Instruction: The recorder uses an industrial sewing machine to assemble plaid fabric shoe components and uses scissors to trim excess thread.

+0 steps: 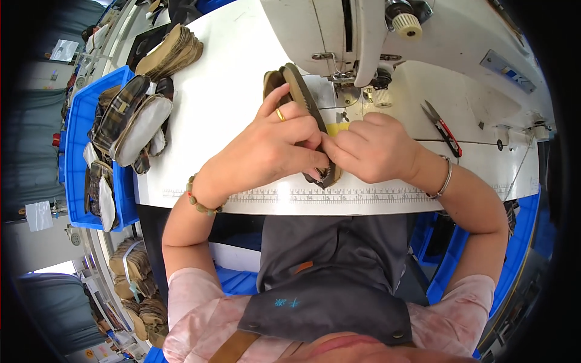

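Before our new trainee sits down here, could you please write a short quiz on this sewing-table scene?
1. Which of the two hands at the dark-edged shoe-like piece wears a yellow ring?
2. True or false: the red-handled snips lie in a blue bin.
3. Fill in: the strip along the near edge of the white table is marked like a ____.

Key:
1. The left hand.
2. False: they lie on the table, to the right of the right hand.
3. Ruler.
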`<state>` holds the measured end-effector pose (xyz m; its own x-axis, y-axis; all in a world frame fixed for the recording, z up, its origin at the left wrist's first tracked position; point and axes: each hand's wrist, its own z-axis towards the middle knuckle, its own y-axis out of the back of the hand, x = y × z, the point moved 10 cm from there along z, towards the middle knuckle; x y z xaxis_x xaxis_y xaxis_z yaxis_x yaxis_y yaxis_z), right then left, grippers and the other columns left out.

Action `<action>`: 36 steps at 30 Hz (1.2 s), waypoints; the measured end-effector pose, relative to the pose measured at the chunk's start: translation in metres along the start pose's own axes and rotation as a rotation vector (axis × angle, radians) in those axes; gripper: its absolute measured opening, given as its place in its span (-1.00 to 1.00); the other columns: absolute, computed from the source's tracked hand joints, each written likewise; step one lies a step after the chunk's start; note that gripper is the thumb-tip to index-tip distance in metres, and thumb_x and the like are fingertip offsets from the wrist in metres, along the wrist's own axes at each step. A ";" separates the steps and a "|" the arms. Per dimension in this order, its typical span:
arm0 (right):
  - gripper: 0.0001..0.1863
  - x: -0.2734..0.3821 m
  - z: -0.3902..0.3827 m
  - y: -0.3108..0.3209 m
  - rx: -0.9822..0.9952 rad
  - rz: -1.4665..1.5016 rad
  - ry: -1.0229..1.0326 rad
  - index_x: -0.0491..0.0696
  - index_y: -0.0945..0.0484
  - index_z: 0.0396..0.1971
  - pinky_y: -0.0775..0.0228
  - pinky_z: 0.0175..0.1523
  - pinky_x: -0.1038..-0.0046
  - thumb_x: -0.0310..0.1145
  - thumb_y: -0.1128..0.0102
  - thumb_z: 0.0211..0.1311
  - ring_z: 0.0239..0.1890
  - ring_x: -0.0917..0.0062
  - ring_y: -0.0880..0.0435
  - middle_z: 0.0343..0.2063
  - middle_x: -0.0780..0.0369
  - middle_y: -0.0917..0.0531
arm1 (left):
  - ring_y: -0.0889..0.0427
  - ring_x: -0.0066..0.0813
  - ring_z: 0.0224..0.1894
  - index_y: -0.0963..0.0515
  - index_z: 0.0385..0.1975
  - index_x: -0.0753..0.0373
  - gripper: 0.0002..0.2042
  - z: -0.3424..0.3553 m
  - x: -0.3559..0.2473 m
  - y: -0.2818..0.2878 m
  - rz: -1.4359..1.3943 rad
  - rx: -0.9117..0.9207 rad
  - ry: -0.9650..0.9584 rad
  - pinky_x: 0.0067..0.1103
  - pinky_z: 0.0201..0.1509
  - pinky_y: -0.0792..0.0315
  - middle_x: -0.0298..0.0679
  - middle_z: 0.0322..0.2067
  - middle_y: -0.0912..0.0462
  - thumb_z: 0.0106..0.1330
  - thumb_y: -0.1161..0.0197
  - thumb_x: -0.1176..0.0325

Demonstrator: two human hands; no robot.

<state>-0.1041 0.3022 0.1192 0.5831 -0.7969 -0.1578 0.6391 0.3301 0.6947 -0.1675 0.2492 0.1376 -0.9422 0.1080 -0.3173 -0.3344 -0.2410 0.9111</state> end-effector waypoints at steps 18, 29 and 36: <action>-0.67 -0.009 -0.023 -0.032 0.378 -0.024 -0.244 -0.21 -0.65 -0.12 -0.33 -0.60 0.48 -0.40 -0.19 0.12 -0.66 0.56 -0.58 -0.70 0.34 -0.53 | -0.40 -0.26 0.25 -0.61 0.06 0.20 -0.26 0.003 0.048 -0.034 0.335 0.040 0.212 0.04 0.39 -0.12 -0.28 0.10 -0.59 0.08 -0.11 -0.33; -0.67 -0.031 -0.021 -0.037 0.359 -0.110 -0.320 -0.27 -0.63 -0.11 -0.30 -0.61 0.49 -0.44 -0.18 0.13 -0.72 0.59 -0.51 -0.70 0.35 -0.51 | -0.41 -0.24 0.27 -0.58 0.13 0.11 -0.25 0.025 0.085 -0.038 0.293 0.137 0.221 0.04 0.42 -0.05 -0.38 0.05 -0.63 0.09 -0.12 -0.35; -0.59 -0.037 -0.025 -0.042 0.376 -0.110 -0.365 -0.29 -0.61 -0.04 -0.25 -0.63 0.48 -0.47 -0.17 0.08 -0.75 0.60 -0.47 -0.73 0.37 -0.49 | -0.36 -0.16 0.32 -0.58 0.13 0.05 -0.25 0.026 0.099 -0.039 0.214 0.170 0.259 0.17 0.40 0.01 -0.36 0.05 -0.64 0.09 -0.07 -0.39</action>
<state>-0.1400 0.3303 0.0782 0.2673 -0.9630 -0.0357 0.4239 0.0842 0.9018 -0.2466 0.2944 0.0773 -0.9719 -0.1802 -0.1517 -0.1419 -0.0663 0.9877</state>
